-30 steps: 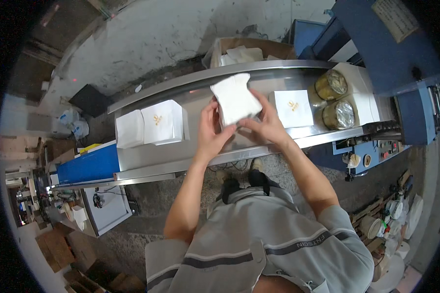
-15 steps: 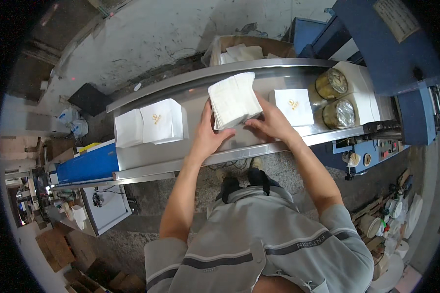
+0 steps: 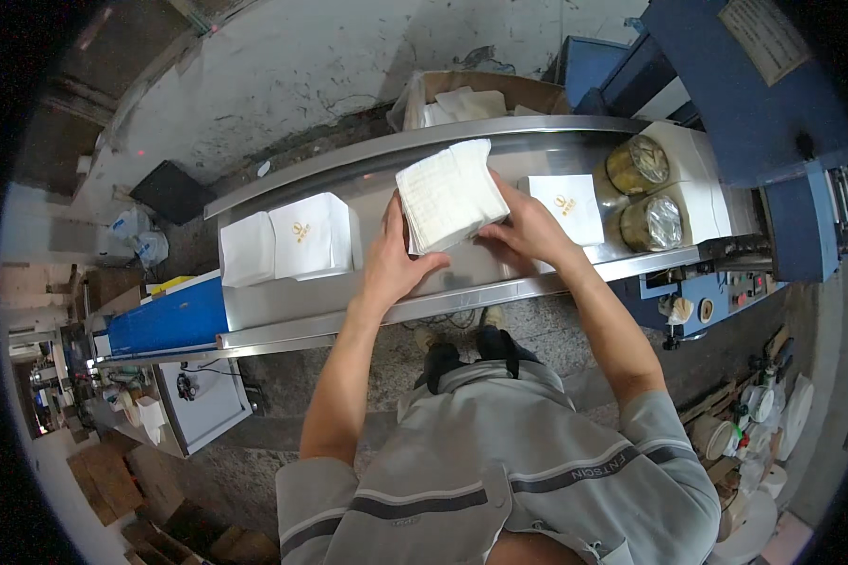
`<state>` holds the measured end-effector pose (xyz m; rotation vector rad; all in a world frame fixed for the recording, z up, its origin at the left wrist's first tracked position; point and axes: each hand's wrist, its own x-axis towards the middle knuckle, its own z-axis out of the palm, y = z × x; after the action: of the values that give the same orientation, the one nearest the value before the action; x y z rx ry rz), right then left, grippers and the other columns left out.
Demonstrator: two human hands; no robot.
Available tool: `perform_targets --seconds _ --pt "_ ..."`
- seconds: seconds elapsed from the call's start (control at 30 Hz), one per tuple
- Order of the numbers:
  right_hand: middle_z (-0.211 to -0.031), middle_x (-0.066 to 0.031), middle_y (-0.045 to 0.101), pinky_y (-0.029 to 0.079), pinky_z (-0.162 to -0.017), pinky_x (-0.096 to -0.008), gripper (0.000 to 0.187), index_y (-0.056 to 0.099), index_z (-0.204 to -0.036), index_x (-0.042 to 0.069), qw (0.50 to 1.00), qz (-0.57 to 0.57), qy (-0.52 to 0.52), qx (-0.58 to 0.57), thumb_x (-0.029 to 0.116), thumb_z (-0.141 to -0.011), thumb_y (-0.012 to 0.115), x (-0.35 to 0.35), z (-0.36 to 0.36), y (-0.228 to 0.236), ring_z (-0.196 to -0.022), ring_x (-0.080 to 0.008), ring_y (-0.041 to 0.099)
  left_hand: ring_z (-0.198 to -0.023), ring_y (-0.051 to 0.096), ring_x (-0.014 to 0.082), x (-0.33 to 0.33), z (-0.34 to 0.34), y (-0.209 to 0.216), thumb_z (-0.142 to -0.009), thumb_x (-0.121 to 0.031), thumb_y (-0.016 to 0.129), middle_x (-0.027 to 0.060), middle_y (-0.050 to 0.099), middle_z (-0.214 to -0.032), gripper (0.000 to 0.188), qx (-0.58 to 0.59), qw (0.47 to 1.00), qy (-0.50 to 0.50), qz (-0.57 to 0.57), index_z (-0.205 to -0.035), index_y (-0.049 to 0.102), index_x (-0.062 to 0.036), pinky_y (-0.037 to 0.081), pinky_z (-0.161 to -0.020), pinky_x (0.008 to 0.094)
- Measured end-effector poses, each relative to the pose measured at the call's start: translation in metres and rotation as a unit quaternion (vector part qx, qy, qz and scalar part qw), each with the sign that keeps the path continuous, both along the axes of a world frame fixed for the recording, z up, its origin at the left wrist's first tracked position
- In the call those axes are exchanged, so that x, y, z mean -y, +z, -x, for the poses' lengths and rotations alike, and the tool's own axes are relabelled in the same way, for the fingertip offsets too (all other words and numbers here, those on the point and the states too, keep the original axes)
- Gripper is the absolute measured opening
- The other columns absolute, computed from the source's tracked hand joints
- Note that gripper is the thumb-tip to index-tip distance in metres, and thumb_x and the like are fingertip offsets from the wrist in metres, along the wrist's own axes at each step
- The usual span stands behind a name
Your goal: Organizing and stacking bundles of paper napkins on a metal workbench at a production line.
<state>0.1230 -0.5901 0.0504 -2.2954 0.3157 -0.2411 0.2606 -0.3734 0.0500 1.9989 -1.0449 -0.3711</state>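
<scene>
A thick stack of white paper napkins [image 3: 450, 195] is between my two hands over the middle of the metal trough. My left hand [image 3: 392, 266] holds its left side, with the fingers partly hidden behind the stack and the thumb near its lower corner. On the other side, my right hand [image 3: 530, 229] grips the lower right edge, thumb in front. To the right on the trough lies a napkin stack [image 3: 563, 209] with a small gold emblem. Two more stacks sit at the left: a plain one [image 3: 248, 249] and one with a gold emblem [image 3: 313, 235], side by side.
Two cylindrical weights wrapped in clear film [image 3: 637, 164] stand at the trough's right end, beside blue machinery [image 3: 754, 104]. Behind the trough's raised metal rim [image 3: 377, 153] is a cardboard box [image 3: 537, 90] with loose paper. A blue panel [image 3: 168, 315] adjoins the left end.
The napkin stack in my hands has tipped and turned slightly, its left side shifting a little left. Both hands have shifted slightly with it. The other stacks stay put.
</scene>
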Motion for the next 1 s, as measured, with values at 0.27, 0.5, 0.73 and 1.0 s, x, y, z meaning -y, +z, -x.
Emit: perform_targets --seconds 0.27,0.5,0.73,1.0 --pt "-0.13 -0.0253 0.057 0.048 -0.097 -0.0432 0.095 0.024 -0.153 0.012 0.998 -0.006 0.037 0.043 0.016 -0.076 0.08 -0.005 -0.005 -0.003 -0.116 -0.0421 0.058 -0.129 0.046 0.0434 0.009 0.001 -0.006 -0.06 -0.026 0.091 0.0255 0.037 -0.147 0.124 -0.004 1.0 0.014 0.015 -0.152 0.011 -0.0027 0.044 -0.103 0.0452" --pt "-0.133 -0.0246 0.055 0.046 -0.099 -0.0425 0.102 0.019 -0.155 0.01 0.997 -0.032 0.049 0.05 0.015 -0.074 0.081 -0.01 -0.006 0.004 -0.119 -0.0414 0.056 -0.131 0.043 0.0441 0.014 -0.002 -0.01 -0.058 -0.032 0.092 0.0292 0.035 -0.146 0.132 -0.003 0.998 0.029 0.047 -0.152 0.005 0.0 0.043 -0.104 0.0447" --pt "-0.136 -0.0242 0.053 0.045 -0.101 -0.0429 0.103 0.018 -0.155 0.01 0.999 -0.032 0.042 0.014 0.015 -0.074 0.081 -0.009 -0.004 0.007 -0.122 -0.0418 0.054 -0.134 0.04 0.0429 0.003 -0.007 -0.002 -0.06 -0.033 0.091 0.0278 0.034 -0.148 0.127 0.035 0.998 0.021 -0.054 -0.152 0.009 -0.0001 0.041 -0.107 0.0446" --pt "-0.146 -0.0272 0.041 0.038 -0.109 -0.0418 0.103 0.014 -0.154 0.004 0.996 -0.031 0.044 0.072 0.017 -0.076 0.08 -0.021 -0.012 0.002 -0.134 -0.0411 0.043 -0.133 0.045 0.0325 0.023 0.004 0.001 -0.072 -0.021 0.084 0.0215 0.044 -0.142 0.105 -0.141 0.977 -0.039 0.153 -0.15 0.017 -0.0029 0.041 -0.106 0.0396"
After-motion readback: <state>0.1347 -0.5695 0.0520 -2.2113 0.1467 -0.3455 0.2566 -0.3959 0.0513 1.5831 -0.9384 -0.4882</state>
